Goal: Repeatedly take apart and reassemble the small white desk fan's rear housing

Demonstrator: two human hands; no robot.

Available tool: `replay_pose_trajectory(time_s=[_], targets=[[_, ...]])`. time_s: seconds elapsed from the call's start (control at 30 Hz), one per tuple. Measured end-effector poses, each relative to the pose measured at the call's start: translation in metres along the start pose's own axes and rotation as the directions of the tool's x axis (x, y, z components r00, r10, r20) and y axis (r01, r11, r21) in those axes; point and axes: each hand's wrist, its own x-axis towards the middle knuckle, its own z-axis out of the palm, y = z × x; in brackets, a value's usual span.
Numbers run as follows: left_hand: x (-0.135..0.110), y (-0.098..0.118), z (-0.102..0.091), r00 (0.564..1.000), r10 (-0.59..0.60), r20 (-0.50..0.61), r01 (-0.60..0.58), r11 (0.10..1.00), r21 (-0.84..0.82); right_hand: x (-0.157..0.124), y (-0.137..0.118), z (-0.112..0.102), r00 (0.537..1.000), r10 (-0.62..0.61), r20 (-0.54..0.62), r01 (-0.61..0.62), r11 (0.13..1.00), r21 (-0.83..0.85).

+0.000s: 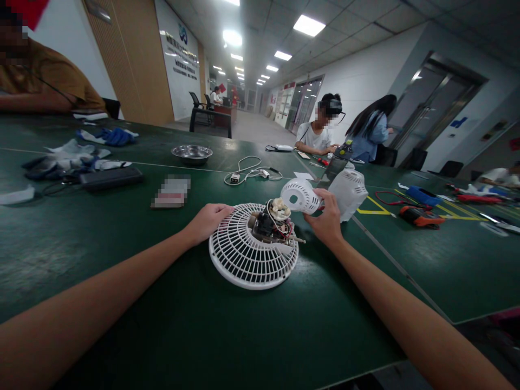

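Observation:
A round white fan grille (244, 265) lies on the green table in front of me. An exposed fan motor (268, 227) with loose wires sits on it, its metal shaft pointing right. My left hand (209, 222) grips the grille's far left rim, fingertips over the edge. In my right hand (326, 219) is a white vented motor cover (298, 196), held in the air just right of and above the motor, apart from it. Behind that hand stands a white plastic housing (350, 192) with vent slots; the hand partly overlaps it.
Beyond the grille are a metal bowl (192, 154) and a coiled white cable (254, 172). Gloves (69, 160) and a black case (111, 177) lie left. A bottle (338, 160) and an orange multimeter (421, 216) are right. Other people sit or stand around the table.

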Motion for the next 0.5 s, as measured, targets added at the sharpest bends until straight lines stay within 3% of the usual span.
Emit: replay_pose_trajectory(time_s=[0.17,0.3,0.37,0.5], targets=[[0.000,0.000,-0.001,1.000,0.011,0.012,-0.011,1.000,0.025,0.000,0.000,0.000,0.999,0.033,0.007,-0.033,0.999,0.028],[0.001,-0.002,-0.001,1.000,0.019,0.005,-0.019,0.999,0.036,-0.001,0.000,0.002,0.975,0.211,0.064,-0.218,0.965,0.149],[0.001,-0.003,-0.001,1.000,0.019,0.005,-0.019,0.999,0.040,-0.001,0.002,0.006,0.936,0.328,0.132,-0.352,0.896,0.272],[0.003,-0.006,-0.001,1.000,0.013,0.010,-0.013,1.000,0.027,-0.003,0.004,0.012,0.821,0.514,0.248,-0.564,0.665,0.490]])
